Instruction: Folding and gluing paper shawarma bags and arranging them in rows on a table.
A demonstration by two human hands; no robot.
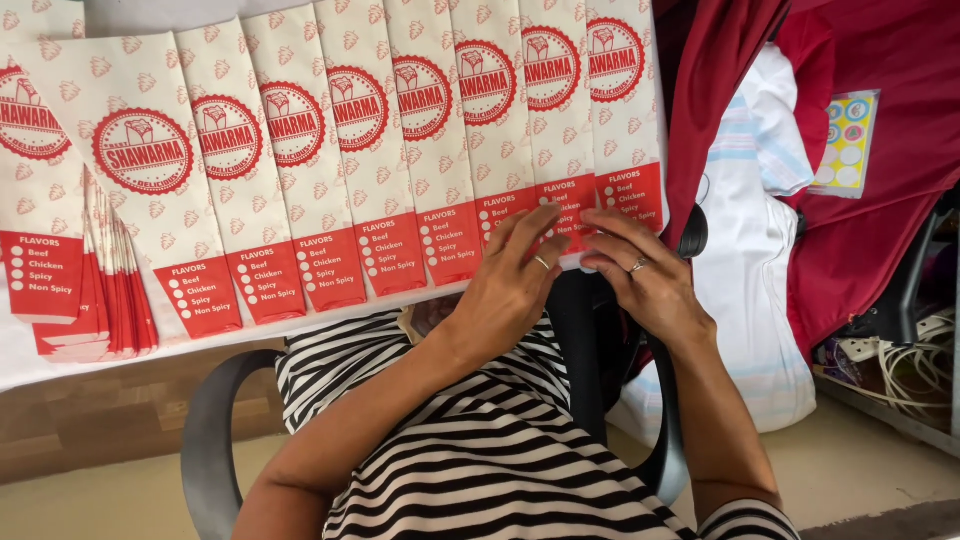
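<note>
Left hand (510, 285) and right hand (640, 275) press flat, fingers spread, on paper sleeves (560, 130) lying lengthwise, red ends toward the counter's (20, 360) near edge.

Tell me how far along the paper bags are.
Done: a row of bags lies fanned and overlapping across the table. In hand: left hand and right hand press the bottom edge of the end bag. Left: the stack at far left.

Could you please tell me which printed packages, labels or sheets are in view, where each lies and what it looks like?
Row of paper sleeves: overlapping across the table, cream with round red emblems and red bottom panels; both hands rest on the right end.
Stack of sleeves: left table edge, fanned, same colours.
Sticker sheet: right, on red cloth, yellow with round stickers.
</note>
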